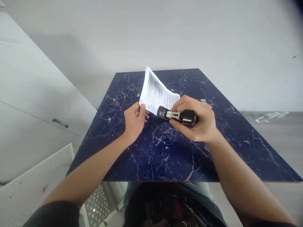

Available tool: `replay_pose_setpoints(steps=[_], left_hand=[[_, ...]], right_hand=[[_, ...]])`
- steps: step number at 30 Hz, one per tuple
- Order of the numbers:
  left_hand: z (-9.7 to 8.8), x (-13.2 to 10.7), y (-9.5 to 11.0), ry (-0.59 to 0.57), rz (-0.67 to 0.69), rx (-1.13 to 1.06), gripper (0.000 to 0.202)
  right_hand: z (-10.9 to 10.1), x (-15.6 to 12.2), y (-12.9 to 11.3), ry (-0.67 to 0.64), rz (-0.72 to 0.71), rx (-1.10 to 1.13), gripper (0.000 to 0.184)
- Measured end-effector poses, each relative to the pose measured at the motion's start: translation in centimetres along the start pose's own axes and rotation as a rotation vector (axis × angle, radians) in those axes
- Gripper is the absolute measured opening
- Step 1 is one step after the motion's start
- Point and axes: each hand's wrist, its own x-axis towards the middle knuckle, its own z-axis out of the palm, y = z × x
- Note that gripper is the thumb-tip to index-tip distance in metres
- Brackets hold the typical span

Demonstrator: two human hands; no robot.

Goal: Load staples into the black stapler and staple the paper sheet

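My left hand (135,121) pinches the near left corner of a printed paper (157,91) between thumb and fingers. The sheet is raised and bent, its far corner lifted above the table. A black stapler (176,115) with a metal middle part is gripped in my right hand (199,118). Its front end meets the paper's near edge; whether the edge lies between the jaws I cannot tell. My right fingers partly hide the sheet's right side.
The dark blue marbled table (163,151) stands against a pale wall. A small metallic piece (138,95) lies left of the paper, and a small light item (203,101) lies behind my right hand. White perforated furniture (96,201) is at lower left, clear plastic (271,116) at right.
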Motion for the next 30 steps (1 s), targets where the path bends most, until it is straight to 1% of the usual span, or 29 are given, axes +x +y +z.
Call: replay_pose_setpoints(steps=[5,13,18,22,27,30], left_hand=[[-0.1,-0.1,0.3,-0.003,-0.017,-0.006,0.035],[-0.2,-0.2,0.3,-0.011,0.013,0.004,0.031],[-0.1,-0.1,0.2,-0.007,-0.004,-0.006,0.021],[-0.2,-0.1,0.4,-0.012,-0.029,-0.002,0.019],[-0.2,-0.2,0.3,-0.022,-0.031,-0.022,0.020],[-0.4,-0.1,0.2,-0.033,-0.025,0.005,0.018]], right_hand=[[-0.2,-0.3,0.0,0.065,-0.058,0.032,0.016],[-0.1,-0.8,0.5,0.164,-0.074,0.078,0.026],[0.0,-0.8,0.9,0.164,-0.053,0.149,0.029],[-0.1,-0.8,1.2,0.145,-0.079,0.250,0.030],[-0.1,-1.0,1.5,0.194,-0.020,0.242,0.035],[-0.3,-0.9,1.7,0.164,-0.069,0.280,0.034]])
